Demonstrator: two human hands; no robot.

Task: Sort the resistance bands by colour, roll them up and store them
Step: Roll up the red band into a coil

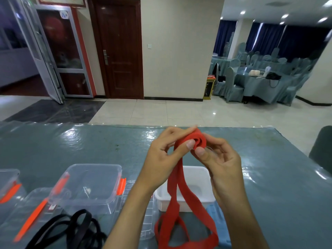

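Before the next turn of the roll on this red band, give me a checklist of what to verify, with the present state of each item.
1. Both hands on the roll: left hand and right hand pinch the red band roll. Ok.
2. Roll tight and even: the coil looks loose at its core. Not ok.
3. Tail free of twists: it hangs in overlapping loops toward the table. Cannot tell.
4. Container ready: the white bin sits open below the hands. Ok.
5. Colours apart: the black bands lie separately, left. Ok.
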